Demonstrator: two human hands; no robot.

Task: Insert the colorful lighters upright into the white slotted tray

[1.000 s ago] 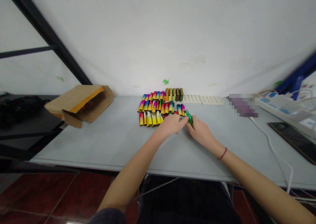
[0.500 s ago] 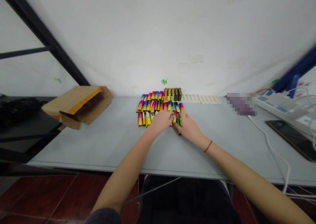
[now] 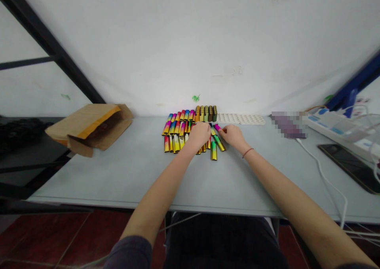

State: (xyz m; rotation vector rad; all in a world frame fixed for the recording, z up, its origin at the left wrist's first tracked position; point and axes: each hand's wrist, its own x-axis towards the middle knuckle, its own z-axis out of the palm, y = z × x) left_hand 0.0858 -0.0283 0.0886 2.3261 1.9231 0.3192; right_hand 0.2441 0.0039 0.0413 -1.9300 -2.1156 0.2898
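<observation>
Several shiny rainbow-coloured lighters lie in rows on the grey table near the wall. My left hand rests fingers down on the middle rows, covering some of them. My right hand sits at the right end of the rows, fingers curled at a pink-tipped lighter. Two lighters lie askew just in front of my hands. A block of darker brown and green lighters stands upright at the back.
An open cardboard box lies on its side at the left. A white moulded tray sits by the wall. A power strip, white cable and a dark phone occupy the right.
Both hands have moved away from me, from the front row to the middle rows. The green lighter my right hand held a second ago now lies on the table among the front ones.
</observation>
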